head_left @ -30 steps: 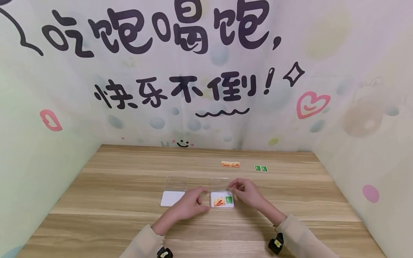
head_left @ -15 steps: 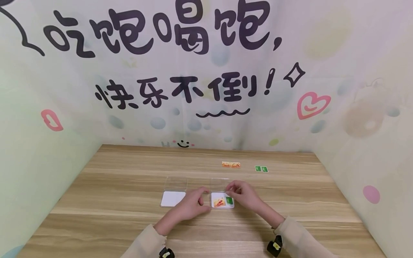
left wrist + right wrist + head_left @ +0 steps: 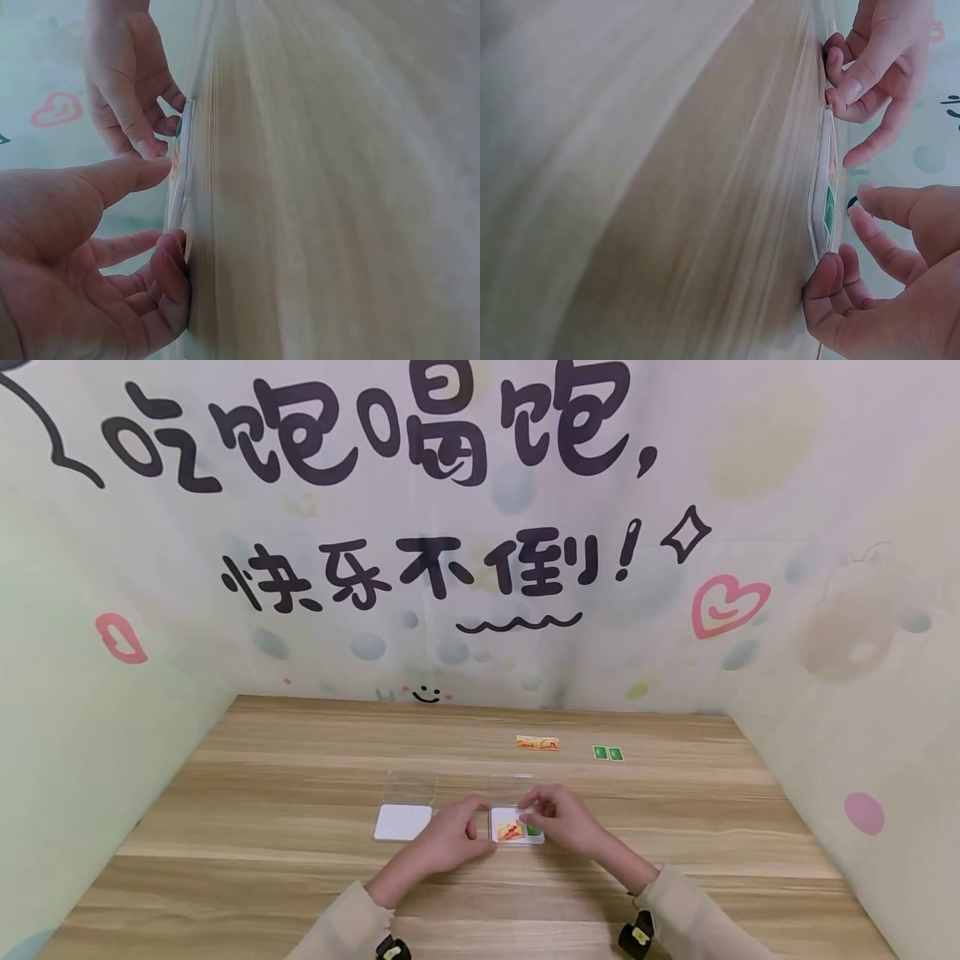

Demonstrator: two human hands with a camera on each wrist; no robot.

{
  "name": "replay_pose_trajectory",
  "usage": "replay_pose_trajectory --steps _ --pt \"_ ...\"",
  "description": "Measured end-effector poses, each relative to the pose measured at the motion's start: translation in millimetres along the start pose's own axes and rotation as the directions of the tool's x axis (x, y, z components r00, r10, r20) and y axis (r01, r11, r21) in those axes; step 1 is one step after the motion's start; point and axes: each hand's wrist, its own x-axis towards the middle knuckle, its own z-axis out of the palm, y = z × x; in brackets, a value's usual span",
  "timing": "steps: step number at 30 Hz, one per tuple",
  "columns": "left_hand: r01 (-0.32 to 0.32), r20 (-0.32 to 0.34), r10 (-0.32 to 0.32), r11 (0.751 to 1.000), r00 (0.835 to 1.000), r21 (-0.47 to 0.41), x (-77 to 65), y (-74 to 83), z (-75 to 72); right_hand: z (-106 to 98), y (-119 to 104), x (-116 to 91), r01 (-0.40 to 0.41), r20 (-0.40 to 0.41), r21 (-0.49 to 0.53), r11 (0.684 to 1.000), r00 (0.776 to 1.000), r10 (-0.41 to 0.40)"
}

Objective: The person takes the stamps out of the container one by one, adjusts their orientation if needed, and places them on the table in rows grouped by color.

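Note:
A small clear plastic case lies open on the wooden table, its clear lid laid back. On its white base are an orange picture sticker and a green sticker, partly covered by my right hand. My left hand is at the case's left edge, curled fingertips against it and thumb loose above. My right hand reaches over from the right. In the right wrist view, its lower fingers touch the case edge, while thumb and forefinger hover above with nothing seen between them.
A second open clear case with a white base lies to the left, partly behind my left hand. Farther back on the table are an orange sticker strip and a pair of green stickers. A printed cloth wall stands behind.
My right hand has moved left and slightly nearer, now over part of the green sticker. My left hand has shifted slightly right, up to the case's edge. The stickers have stayed put.

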Motion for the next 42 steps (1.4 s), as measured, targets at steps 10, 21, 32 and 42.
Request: replay_pose_trajectory --steps 10,21,32,42 --pt "0.012 -0.004 -0.012 0.999 1.000 0.039 2.3 -1.7 0.4 1.2 3.5 1.1 0.021 0.026 -0.042 0.999 0.999 -0.019" --pt "0.008 -0.005 -0.008 0.998 1.000 0.061 1.4 -3.9 1.9 2.5 4.3 1.7 0.021 0.036 -0.054 0.998 0.999 -0.019" --pt "0.025 -0.012 -0.024 0.996 1.000 0.084 2.5 -3.8 3.2 2.9 2.2 3.3 0.006 0.037 -0.084 0.996 0.999 -0.003" --pt "0.025 -0.011 -0.024 0.995 1.000 0.094 2.7 -5.6 3.6 5.4 0.4 2.5 0.006 0.021 -0.087 0.996 1.000 -0.004"
